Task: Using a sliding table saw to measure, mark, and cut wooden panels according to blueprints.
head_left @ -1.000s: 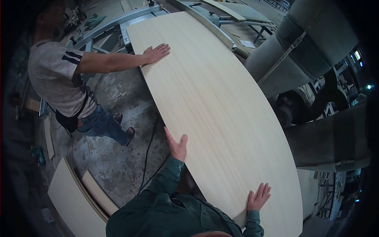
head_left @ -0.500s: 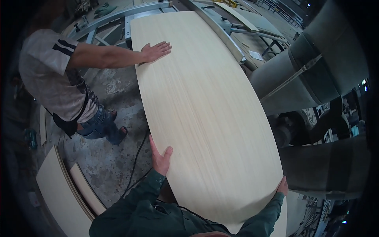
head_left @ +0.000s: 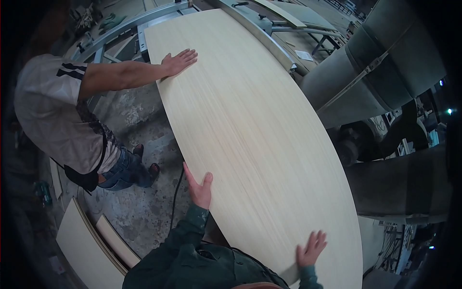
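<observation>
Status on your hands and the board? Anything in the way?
Left hand at left edge of pale board, thumb on top. Right hand spread over near end, contact unclear. Co-worker's hand on far left part; grey ducts beyond right edge.

Open across the middle of the pale board (head_left: 255,144), between left hand (head_left: 198,189) and right hand (head_left: 311,249). Blocked over the far left edge by a co-worker's forearm (head_left: 120,77), bounded on the right by a metal rail (head_left: 279,54) and large grey cylinders (head_left: 332,89).
</observation>
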Available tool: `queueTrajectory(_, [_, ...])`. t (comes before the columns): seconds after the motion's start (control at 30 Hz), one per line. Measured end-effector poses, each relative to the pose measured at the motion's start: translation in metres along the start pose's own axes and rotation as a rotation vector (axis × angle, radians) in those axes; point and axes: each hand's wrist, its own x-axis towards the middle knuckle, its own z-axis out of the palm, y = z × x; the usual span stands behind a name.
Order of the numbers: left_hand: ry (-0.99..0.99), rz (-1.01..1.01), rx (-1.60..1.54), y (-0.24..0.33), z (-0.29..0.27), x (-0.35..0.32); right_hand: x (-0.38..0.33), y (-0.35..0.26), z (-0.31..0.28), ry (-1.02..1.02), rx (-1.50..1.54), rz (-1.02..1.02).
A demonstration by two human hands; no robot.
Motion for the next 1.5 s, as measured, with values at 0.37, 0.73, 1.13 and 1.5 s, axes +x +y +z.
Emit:
queueTrajectory(0.37, [0.021,-0.002,-0.111,0.003,-0.035,0.076,-0.144,-0.158,0.006,-0.211,-0.024,-0.183])
queueTrajectory(0.73, [0.012,0.043,0.013,-0.004,-0.060,0.165,-0.081,-0.245,-0.012,-0.219,-0.009,-0.214])
queueTrajectory(1.13, [-0.012,0.121,-0.007,0.007,-0.053,0.294,0.007,-0.303,-0.009,-0.168,0.050,-0.247])
queueTrajectory(1.5, [0.015,0.104,0.028,0.030,-0.077,0.404,0.090,-0.386,-0.007,-0.079,0.098,-0.291])
